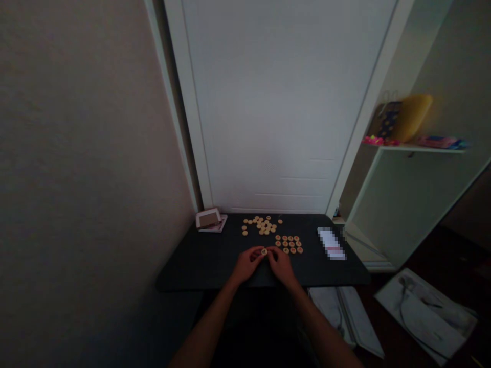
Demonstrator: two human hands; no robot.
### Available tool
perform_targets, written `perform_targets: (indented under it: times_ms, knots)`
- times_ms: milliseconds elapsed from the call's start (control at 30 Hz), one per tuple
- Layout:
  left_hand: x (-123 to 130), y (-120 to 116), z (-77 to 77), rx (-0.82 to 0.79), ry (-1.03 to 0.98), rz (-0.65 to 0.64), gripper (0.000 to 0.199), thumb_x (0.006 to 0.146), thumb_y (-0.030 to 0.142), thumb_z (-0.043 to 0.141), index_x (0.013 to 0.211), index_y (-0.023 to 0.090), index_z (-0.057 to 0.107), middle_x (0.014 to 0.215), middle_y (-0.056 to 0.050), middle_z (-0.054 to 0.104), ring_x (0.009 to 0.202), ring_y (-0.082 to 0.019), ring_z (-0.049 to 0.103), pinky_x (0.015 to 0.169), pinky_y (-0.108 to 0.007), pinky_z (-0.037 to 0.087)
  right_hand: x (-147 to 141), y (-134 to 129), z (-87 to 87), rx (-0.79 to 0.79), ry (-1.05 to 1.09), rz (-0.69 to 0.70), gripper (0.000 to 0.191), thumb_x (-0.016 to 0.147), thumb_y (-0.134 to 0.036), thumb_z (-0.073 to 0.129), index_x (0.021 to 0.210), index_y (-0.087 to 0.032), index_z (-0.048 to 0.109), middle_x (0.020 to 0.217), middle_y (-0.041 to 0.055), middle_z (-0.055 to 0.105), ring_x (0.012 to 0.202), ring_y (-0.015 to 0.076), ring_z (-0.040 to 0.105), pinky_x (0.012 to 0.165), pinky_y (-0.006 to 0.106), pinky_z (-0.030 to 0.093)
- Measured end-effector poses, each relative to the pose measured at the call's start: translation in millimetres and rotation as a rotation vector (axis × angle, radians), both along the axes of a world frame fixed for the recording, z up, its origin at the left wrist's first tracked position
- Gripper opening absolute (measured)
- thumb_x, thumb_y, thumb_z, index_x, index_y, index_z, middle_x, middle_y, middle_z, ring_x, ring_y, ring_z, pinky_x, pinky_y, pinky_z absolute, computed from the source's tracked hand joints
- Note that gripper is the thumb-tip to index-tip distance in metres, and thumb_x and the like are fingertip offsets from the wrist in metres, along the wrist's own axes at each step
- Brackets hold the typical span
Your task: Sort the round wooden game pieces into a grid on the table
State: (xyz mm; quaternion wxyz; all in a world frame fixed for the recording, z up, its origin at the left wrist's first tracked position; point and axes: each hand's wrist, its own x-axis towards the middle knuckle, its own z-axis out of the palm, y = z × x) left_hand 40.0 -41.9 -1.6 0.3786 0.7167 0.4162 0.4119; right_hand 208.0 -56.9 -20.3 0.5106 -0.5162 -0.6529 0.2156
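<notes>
Between the fingertips of my two hands is a round wooden Chinese chess piece [264,252], its marked face turned toward me. My left hand [247,263] pinches it from the left, and my right hand [281,263] grips it from the right. Just beyond my right hand, several marked pieces [291,244] lie face up in neat rows. Farther back, a loose scatter of pale pieces [264,225] is spread over the black table [207,260]; most show plain faces. The marks are too small to read.
A shallow box [208,220] sits at the table's back left corner. A phone-like slab [331,244], blurred out, lies on the right. Behind the table stands a white door [276,112]; a shelf [418,148] with bags is at right. Flat packages [425,312] lie on the floor.
</notes>
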Motion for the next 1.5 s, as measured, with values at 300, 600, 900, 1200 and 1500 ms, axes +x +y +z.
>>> perform_targets:
  times_ms: [300,600,900,1200,1500]
  knots:
    - [-1,-1,0.5,0.032,0.035,-0.016,0.034,0.084,0.036,0.062,0.114,0.020,0.067,0.096,-0.005,0.074,0.085,-0.018,0.068,0.079,-0.028,0.053,-2,-3,2.1,-0.025,0.021,-0.032,0.026,0.088,-0.039,0.055,0.098,-0.022,0.071,0.090,0.0048,0.074,0.081,0.0205,0.069,0.076,0.031,0.053]
    - [0,-4,1.9,0.056,0.115,-0.037,0.033,0.085,0.035,0.061,0.114,0.022,0.067,0.098,-0.004,0.074,0.084,-0.017,0.067,0.075,-0.027,0.051,-2,-2,-0.3,-0.088,0.021,-0.076,0.030,0.083,-0.048,0.061,0.083,-0.020,0.071,0.076,0.0052,0.074,0.071,0.0202,0.068,0.068,0.029,0.052]
    - [1,-3,-0.9,0.072,0.144,-0.010,0.035,0.082,0.039,0.063,0.113,0.022,0.068,0.092,-0.004,0.073,0.080,-0.017,0.065,0.073,-0.026,0.050,0,-3,3.6,-0.093,0.013,-0.033,0.029,0.084,-0.047,0.060,0.081,-0.020,0.069,0.075,0.0045,0.073,0.070,0.0195,0.068,0.065,0.027,0.050]
    - [0,-2,-0.5,0.043,0.080,-0.006,0.038,0.083,0.043,0.062,0.114,0.021,0.067,0.091,-0.004,0.073,0.079,-0.017,0.065,0.072,-0.027,0.051,1,-6,8.3,-0.052,0.039,0.031,0.027,0.088,-0.042,0.054,0.090,-0.020,0.070,0.088,0.0049,0.074,0.082,0.0199,0.069,0.076,0.030,0.052]
    - [0,-2,-0.7,0.029,0.049,-0.001,0.036,0.084,0.040,0.061,0.115,0.021,0.067,0.096,-0.005,0.074,0.083,-0.018,0.068,0.076,-0.028,0.053,-3,-9,12.4,-0.070,0.077,0.028,0.030,0.087,-0.043,0.057,0.101,-0.020,0.070,0.090,0.0059,0.074,0.081,0.0205,0.069,0.075,0.032,0.055]
